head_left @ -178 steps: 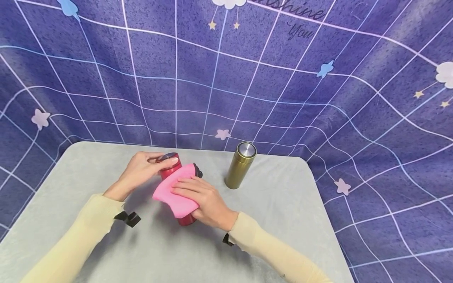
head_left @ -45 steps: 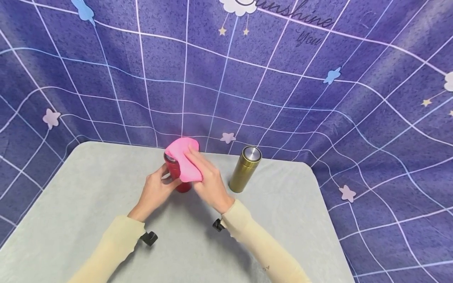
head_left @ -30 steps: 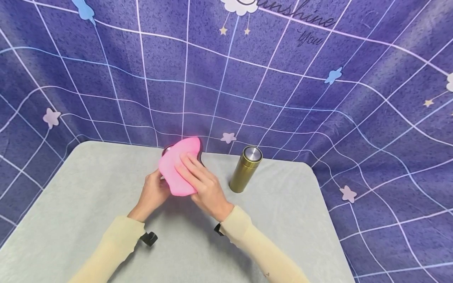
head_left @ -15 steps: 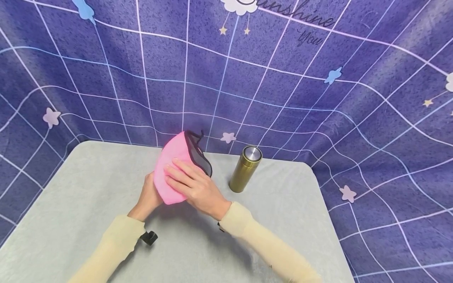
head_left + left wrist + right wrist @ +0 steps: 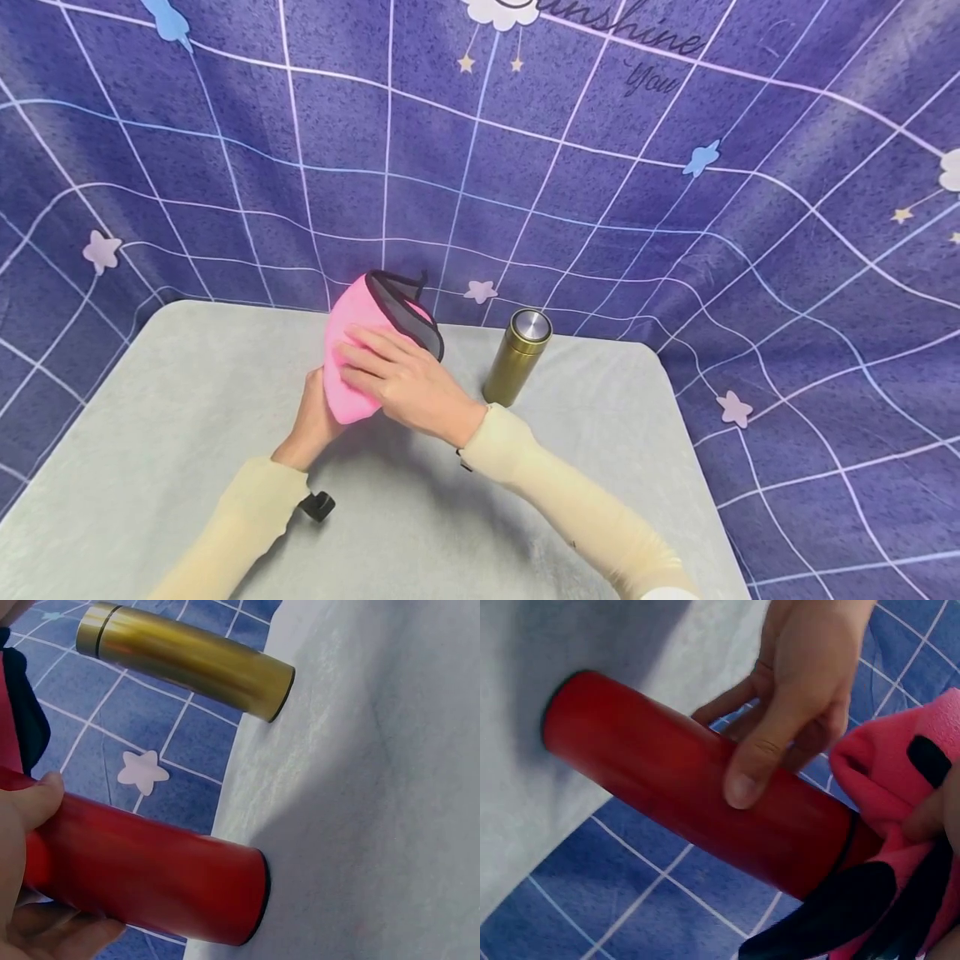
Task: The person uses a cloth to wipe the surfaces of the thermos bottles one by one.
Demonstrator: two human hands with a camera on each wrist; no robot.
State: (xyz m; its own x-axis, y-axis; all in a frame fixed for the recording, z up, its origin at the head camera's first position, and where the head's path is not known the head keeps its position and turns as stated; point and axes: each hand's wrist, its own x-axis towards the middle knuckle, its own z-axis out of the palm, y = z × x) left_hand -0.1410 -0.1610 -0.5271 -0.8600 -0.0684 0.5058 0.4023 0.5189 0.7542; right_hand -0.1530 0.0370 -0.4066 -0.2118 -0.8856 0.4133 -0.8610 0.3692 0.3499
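A red vacuum flask stands on the table, its body plain in both wrist views but hidden behind cloth in the head view. My left hand grips its body, thumb on one side and fingers on the other. Pink fleece cloth, with a dark lining, black edging and a small loop, wraps the flask's top. My right hand holds this cloth around the lid, its fingers spread over the pink side. The lid itself is covered.
To the right stands a gold vacuum flask with a silver-topped lid, upright. A pale grey cloth covers the table. Behind and at the sides hangs a purple-blue curtain with a grid and stars.
Earlier the red flask was tilted toward me with my left hand at its lid; now that hand holds its body. The cloth has turned over the top, showing its dark lining, and my right hand shifted left.
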